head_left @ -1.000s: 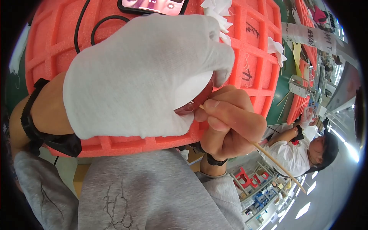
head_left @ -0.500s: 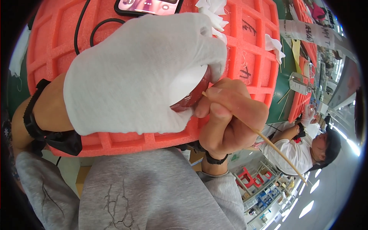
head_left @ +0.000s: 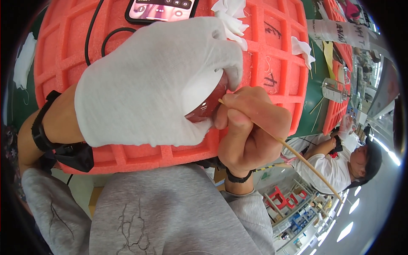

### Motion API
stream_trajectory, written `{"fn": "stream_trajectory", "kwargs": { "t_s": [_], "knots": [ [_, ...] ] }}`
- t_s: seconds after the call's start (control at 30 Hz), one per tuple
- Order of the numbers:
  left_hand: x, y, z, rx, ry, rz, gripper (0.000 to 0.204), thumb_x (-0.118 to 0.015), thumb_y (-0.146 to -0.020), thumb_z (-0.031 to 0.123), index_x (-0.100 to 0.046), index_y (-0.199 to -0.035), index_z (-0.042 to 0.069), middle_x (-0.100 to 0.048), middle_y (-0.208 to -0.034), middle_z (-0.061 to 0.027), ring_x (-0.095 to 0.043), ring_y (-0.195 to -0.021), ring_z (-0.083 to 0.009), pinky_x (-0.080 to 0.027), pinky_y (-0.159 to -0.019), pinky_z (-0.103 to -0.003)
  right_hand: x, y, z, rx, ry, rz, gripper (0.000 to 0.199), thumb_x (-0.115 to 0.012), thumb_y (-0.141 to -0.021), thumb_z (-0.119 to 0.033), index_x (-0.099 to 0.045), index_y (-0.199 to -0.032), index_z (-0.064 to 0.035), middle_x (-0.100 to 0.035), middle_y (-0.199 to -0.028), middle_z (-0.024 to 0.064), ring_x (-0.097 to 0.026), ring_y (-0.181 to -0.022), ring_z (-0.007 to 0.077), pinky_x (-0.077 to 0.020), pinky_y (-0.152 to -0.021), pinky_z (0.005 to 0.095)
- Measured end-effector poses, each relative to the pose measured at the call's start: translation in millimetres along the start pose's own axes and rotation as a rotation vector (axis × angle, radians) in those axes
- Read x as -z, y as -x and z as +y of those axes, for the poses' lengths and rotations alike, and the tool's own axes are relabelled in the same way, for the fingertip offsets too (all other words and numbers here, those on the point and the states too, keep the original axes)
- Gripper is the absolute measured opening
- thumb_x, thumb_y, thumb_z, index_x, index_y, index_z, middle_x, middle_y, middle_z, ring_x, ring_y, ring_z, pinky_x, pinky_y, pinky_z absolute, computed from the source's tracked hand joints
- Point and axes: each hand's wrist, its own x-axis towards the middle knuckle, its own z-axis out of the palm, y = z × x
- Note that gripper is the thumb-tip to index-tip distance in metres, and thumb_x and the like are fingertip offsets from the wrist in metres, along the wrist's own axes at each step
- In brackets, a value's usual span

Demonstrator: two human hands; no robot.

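Note:
My left hand (head_left: 148,85), in a white cloth glove, is closed round a rounded piece with a glossy dark red rim (head_left: 209,104) and a white inner face; the glove hides much of it. My bare right hand (head_left: 255,123) pinches a thin wooden stick (head_left: 312,169) between thumb and fingers. The short end of the stick points at the red rim, close to it; whether they touch I cannot tell. The long end slants down to the right, past my wrist. Both hands are above a red foam tray (head_left: 123,156) with square compartments.
A phone (head_left: 161,9) with a lit screen and a black cable (head_left: 88,34) lie on the tray's far side. Crumpled white tissues (head_left: 229,21) rest beside them. On the green table (head_left: 312,114) at right stands a clear glass jar (head_left: 333,90). A co-worker (head_left: 335,165) sits beyond.
Both hands and the red-rimmed piece have shifted slightly left in the picture. The stick remains pinched in my right hand, its short end still by the rim.

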Motion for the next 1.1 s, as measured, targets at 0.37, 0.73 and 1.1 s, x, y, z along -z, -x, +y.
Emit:
{"fn": "stream_trajectory", "kwargs": {
  "t_s": [0.37, 0.73, 1.1],
  "knots": [
    [5.2, -0.3, 5.0, -0.015, -0.170, -0.021, 0.044, -0.077, -0.055, 0.006, -0.062, -0.096, 0.008, -0.054, -0.097, -0.0073, -0.056, -0.086, -0.0233, -0.047, -0.073, -0.033, 6.9, -5.4, -2.8, -0.001, -0.022, -0.083, 0.022, -0.071, -0.082, 0.008, -0.061, -0.100, 0.0010, -0.068, -0.084, 0.0145, -0.064, -0.064, 0.0248, -0.0516, -0.052, 0.0321],
    [0.1, 2.4, 1.1, -0.027, -0.137, 0.035, 0.046, -0.078, -0.054, 0.007, -0.060, -0.096, 0.009, -0.053, -0.094, -0.0064, -0.055, -0.083, -0.0248, -0.047, -0.070, -0.033, 8.5, 1.3, -3.6, -0.009, -0.018, -0.071, 0.019, -0.064, -0.083, 0.014, -0.059, -0.097, 0.0026, -0.070, -0.086, 0.0170, -0.063, -0.062, 0.0275, -0.0532, -0.055, 0.0362],
    [2.1, 3.0, 1.7, 0.001, -0.175, 0.003, 0.047, -0.077, -0.052, 0.007, -0.058, -0.095, 0.009, -0.052, -0.094, -0.0059, -0.054, -0.082, -0.0253, -0.045, -0.069, -0.033, 2.8, -0.9, -8.2, 0.045, 0.018, -0.106, 0.021, -0.065, -0.084, 0.013, -0.058, -0.101, 0.0031, -0.069, -0.083, 0.0165, -0.062, -0.060, 0.0254, -0.0513, -0.052, 0.0323]
  ]
}}
